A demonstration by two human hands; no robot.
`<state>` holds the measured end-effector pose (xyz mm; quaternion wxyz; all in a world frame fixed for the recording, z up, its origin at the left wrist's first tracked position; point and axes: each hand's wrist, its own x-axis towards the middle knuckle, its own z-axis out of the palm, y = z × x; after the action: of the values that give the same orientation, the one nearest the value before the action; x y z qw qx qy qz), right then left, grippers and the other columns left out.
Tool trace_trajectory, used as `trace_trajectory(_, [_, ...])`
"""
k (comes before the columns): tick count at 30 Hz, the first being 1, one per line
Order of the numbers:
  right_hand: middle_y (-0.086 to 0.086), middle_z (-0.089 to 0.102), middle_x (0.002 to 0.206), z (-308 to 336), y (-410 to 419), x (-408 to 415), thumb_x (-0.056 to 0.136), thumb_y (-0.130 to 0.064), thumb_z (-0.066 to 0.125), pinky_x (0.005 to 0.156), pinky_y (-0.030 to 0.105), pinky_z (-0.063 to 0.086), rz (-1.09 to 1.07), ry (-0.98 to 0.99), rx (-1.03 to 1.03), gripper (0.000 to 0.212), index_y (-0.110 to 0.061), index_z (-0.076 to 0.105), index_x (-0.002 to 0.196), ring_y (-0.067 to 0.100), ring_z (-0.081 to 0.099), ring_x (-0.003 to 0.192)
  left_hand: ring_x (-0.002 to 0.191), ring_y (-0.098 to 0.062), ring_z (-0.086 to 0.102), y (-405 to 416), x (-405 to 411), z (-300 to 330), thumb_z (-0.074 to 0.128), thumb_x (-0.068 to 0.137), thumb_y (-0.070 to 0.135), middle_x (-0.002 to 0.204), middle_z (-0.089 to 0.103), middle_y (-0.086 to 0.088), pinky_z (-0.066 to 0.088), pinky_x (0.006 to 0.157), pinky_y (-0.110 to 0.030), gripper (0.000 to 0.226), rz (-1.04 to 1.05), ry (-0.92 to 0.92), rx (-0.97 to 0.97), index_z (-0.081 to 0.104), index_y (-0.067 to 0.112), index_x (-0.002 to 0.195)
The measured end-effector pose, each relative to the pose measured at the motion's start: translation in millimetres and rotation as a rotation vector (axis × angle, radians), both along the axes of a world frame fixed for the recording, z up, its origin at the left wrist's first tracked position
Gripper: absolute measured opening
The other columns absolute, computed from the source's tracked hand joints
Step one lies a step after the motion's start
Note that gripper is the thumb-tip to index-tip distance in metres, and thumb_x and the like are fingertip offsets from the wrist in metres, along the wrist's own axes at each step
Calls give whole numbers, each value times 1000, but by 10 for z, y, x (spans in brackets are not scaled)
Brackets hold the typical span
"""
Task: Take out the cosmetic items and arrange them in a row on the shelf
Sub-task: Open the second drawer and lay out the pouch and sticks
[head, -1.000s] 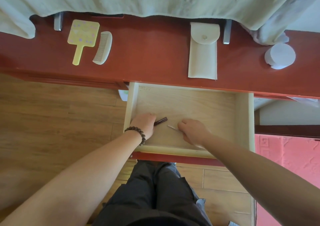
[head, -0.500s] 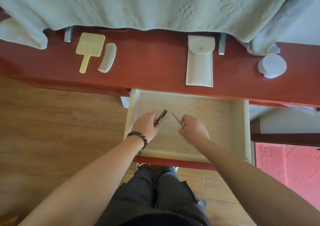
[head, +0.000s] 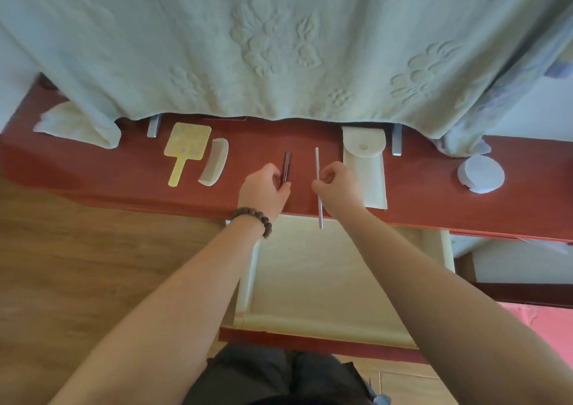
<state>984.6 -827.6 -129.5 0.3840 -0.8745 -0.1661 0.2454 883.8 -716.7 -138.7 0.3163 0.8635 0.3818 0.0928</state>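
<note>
at the bottom edge the person's dark trousers [head: 279, 376] were cut off by the frame, and both bare forearms reached up over an open pale wooden drawer [head: 313, 280], whose floor showed nothing where the arms did not hide it. beyond it ran the red shelf [head: 434, 193]. the left hand [head: 263, 189], with a bead bracelet [head: 252, 218] at the wrist, was closed around a dark slim cosmetic tube [head: 286, 168], whose lower end was hidden in the fingers. the right hand [head: 338, 187] pinched a thin pale stick [head: 317, 184], pointing away, its near end overhanging the drawer; what kind of tool it was could not be made out. whether either item touched the shelf was unclear. in a row lay a yellow hand mirror [head: 186, 147], a cream comb [head: 215, 161], a cream pouch [head: 366, 168] and a round white compact [head: 480, 175]. a pale green embossed cloth [head: 279, 41] hung over the far side, hiding what stood behind. wooden floor [head: 77, 265] lay left, a pink mat [head: 552, 321] right.
</note>
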Motion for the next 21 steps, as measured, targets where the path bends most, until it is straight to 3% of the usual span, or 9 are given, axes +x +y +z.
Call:
trace_trajectory(5, [3, 61, 88, -174, 460, 246, 79, -16, 62, 74, 34, 51, -55, 15, -130, 16, -12, 58, 94, 24, 61, 83, 84, -27, 64, 365, 350, -90, 63, 87, 28, 89, 69, -8, 50, 69, -32, 19, -39, 125, -5, 60, 11, 94])
trace_trajectory(9, [6, 63, 92, -292, 603, 278, 80, -14, 62, 68, 32, 48, -41, -41, -264, 17, -9, 60, 96, 24, 59, 82, 84, -25, 66, 508, 436, -199, 61, 89, 33, 91, 69, -7, 47, 63, -30, 24, -65, 224, 9, 59, 12, 99])
trace_trajectory(14, [3, 58, 87, -358, 626, 271, 86, -14, 60, 56, 25, 34, -56, -113, -308, 9, -9, 59, 93, 18, 51, 73, 81, -25, 65, 524, 429, -292, 62, 88, 37, 90, 68, -6, 45, 61, -29, 30, -50, 222, 5, 57, 13, 103])
trace_trajectory(21, [3, 56, 85, -321, 622, 247, 87, -19, 62, 62, 27, 37, -24, -119, -318, 15, -8, 57, 95, 19, 51, 74, 83, -24, 64, 524, 401, -285, 64, 85, 42, 89, 68, -6, 48, 65, -30, 37, -47, 189, -36, 56, 12, 105])
